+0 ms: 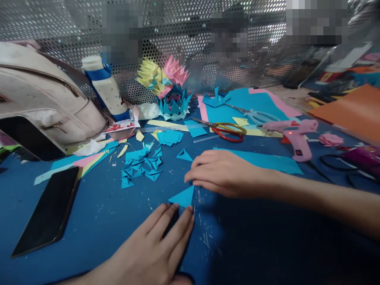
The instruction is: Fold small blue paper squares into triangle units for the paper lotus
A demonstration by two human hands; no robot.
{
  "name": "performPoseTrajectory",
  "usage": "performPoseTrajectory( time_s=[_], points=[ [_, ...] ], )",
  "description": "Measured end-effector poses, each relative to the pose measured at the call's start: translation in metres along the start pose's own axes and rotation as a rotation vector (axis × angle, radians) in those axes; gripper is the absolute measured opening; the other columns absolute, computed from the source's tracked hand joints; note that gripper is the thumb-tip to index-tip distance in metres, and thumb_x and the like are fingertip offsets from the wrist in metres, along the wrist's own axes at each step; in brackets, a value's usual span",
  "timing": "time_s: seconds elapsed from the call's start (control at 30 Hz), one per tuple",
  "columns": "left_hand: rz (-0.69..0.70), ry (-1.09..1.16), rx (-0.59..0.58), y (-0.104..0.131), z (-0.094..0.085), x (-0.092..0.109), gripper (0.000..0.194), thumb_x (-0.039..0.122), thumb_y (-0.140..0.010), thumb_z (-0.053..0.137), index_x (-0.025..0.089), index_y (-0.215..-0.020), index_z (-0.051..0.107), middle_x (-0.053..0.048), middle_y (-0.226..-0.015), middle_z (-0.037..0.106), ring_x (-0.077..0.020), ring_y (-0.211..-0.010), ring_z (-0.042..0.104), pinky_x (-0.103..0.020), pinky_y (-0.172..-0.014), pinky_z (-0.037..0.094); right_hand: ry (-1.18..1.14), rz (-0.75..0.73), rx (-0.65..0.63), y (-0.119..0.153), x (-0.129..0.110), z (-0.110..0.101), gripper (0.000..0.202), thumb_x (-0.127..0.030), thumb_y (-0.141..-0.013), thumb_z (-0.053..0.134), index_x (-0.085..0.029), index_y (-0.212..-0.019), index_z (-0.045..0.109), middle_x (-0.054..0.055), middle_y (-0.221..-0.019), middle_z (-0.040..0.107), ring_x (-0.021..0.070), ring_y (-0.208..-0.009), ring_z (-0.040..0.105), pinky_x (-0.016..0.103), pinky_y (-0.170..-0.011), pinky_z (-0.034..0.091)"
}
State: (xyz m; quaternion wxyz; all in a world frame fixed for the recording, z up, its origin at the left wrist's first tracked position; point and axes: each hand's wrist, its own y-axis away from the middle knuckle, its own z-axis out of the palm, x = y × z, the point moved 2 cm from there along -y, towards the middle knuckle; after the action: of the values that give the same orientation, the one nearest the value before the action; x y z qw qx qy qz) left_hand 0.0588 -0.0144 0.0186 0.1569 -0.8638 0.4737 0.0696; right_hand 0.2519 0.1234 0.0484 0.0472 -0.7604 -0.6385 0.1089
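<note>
Head view: left hand [148, 245] open, we are steadying the blue triangle [184, 197] on the table [97, 215], ideally without skewing it; our right hand [228, 174] is curling near its tip, hold unclear.

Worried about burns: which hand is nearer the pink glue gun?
Right: your right hand is left of the glue gun; your left hand is farther left, nearer you.
</note>
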Motion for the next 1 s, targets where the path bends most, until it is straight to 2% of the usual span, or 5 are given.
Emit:
performPoseTrajectory(
  time_s=[0.17,0.33,0.47,0.7,1.0],
  points=[
    [-0.004,0.084,0.071,0.001,-0.001,0.003,0.044,0.047,-0.102,0.046,0.016,-0.129,0.062,-0.002,-0.136,0.060,-0.0206,-0.119,0.054,-0.034,-0.105,0.038,-0.082,-0.112,-0.058,-0.005,-0.002,0.021,0.034,-0.045,-0.100,0.048,-0.015,-0.113,0.061,0.009,-0.104,0.064,0.0201,-0.095,0.055,0.031,-0.080,0.041],
    [-0.047,0.110,0.076,0.002,-0.002,0.000,0.045,0.044,-0.102,0.045,0.014,-0.132,0.059,-0.007,-0.135,0.061,-0.0244,-0.119,0.056,-0.036,-0.104,0.040,-0.134,-0.096,0.003,-0.006,-0.001,0.030,0.030,-0.041,-0.102,0.046,-0.016,-0.103,0.062,0.007,-0.100,0.064,0.0171,-0.089,0.053,0.029,-0.080,0.042],
    [-0.050,0.146,0.006,0.001,-0.003,-0.003,0.048,0.044,-0.104,0.039,0.012,-0.137,0.054,-0.011,-0.136,0.060,-0.0267,-0.118,0.057,-0.040,-0.102,0.042,-0.228,0.036,0.063,-0.004,-0.001,0.031,0.025,-0.033,-0.102,0.048,-0.016,-0.093,0.064,0.005,-0.088,0.064,0.0156,-0.083,0.053,0.027,-0.075,0.041],
    [-0.237,0.249,0.198,0.003,0.002,-0.007,0.036,0.024,-0.101,0.036,0.010,-0.130,0.055,-0.012,-0.111,0.062,-0.0249,-0.101,0.056,-0.042,-0.094,0.044,-0.444,0.238,0.075,-0.004,0.001,0.030,0.014,-0.028,-0.093,0.060,-0.016,-0.087,0.063,0.000,-0.075,0.058,0.0125,-0.075,0.053,0.023,-0.066,0.038],
    [-0.409,0.420,-0.011,0.003,0.008,-0.018,0.045,0.022,-0.099,0.043,0.025,-0.144,0.045,-0.010,-0.105,0.052,-0.0258,-0.092,0.049,-0.045,-0.081,0.046,-0.537,0.374,0.066,-0.004,-0.006,0.025,0.016,-0.032,-0.092,0.060,-0.015,-0.090,0.061,-0.003,-0.070,0.053,0.0094,-0.063,0.048,0.021,-0.056,0.032]
  ],
)
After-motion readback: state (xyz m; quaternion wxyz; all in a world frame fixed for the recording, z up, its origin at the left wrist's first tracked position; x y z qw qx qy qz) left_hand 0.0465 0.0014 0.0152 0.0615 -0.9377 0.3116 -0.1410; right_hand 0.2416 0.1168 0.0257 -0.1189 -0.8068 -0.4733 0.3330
